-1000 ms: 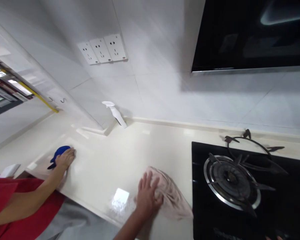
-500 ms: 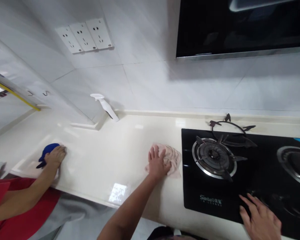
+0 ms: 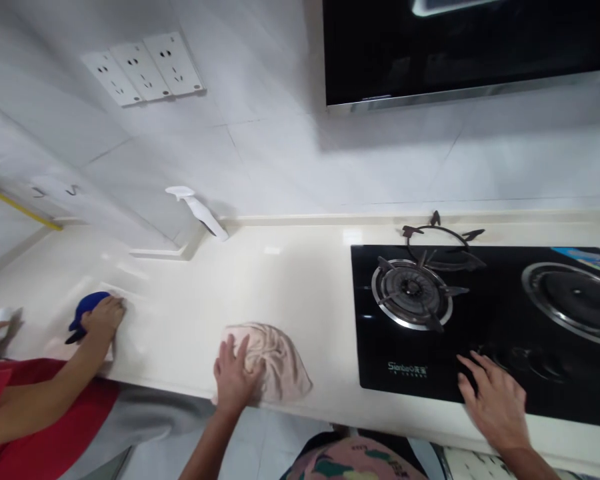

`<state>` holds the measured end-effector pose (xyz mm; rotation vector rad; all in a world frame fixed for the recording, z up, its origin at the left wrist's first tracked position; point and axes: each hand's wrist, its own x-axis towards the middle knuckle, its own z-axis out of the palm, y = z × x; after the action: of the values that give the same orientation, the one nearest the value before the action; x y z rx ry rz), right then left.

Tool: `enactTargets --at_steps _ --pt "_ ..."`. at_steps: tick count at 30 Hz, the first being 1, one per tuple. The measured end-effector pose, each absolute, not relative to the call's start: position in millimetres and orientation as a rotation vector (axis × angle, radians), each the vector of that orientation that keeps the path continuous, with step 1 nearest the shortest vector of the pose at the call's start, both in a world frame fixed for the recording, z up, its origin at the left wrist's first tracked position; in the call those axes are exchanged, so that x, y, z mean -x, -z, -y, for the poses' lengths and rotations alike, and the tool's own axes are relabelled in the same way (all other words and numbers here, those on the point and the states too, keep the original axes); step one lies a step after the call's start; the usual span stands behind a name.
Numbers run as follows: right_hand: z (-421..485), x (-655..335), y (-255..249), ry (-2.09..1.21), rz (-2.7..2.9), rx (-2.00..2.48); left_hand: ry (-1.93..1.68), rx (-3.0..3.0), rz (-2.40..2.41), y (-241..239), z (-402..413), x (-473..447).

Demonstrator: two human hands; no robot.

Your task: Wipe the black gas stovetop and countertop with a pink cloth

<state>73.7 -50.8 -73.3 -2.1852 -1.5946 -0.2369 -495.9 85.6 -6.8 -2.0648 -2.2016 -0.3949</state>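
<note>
A pale pink cloth [image 3: 280, 363] lies bunched on the cream counter near its front edge. My left hand [image 3: 237, 377] presses down on its left part and grips it, with folds gathering at the thumb. To the right, my right hand [image 3: 495, 400] rests with fingers stretched out on the front edge of the black gas stove [image 3: 460, 347], close to the knobs. It holds nothing. A round burner [image 3: 411, 287] with a metal ring sits beyond, and a loose black pot stand [image 3: 443, 248] leans at the stove's back edge.
A white spray bottle [image 3: 200, 213] lies tilted by the wall corner. On the left, a co-worker's hand [image 3: 105, 317] presses a blue thing [image 3: 87, 308] on the counter. A black range hood [image 3: 430, 53] hangs above, and wall sockets [image 3: 145, 70] are at upper left.
My left hand has drawn the pink cloth left and toward the counter's front edge, away from the stove. The view has shifted a little. My right hand stays by the stove's front.
</note>
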Motion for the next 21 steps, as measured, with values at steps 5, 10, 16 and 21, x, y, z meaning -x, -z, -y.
enactTargets --at_steps 5,10,16,21 --pt "47.4 -68.1 65.3 0.271 1.613 2.201 0.448 1.894 2.313 2.1 -93.9 475.6" --pt "43.5 -63.6 61.1 0.264 1.602 2.197 0.486 2.267 2.030 10.6 -70.2 408.3" --pt "36.9 -59.6 62.7 0.252 1.585 2.188 0.902 2.805 1.481 25.0 -63.5 322.1" --pt "31.0 -60.5 68.9 0.205 1.522 2.135 1.439 2.857 1.631 14.3 -85.2 282.3"
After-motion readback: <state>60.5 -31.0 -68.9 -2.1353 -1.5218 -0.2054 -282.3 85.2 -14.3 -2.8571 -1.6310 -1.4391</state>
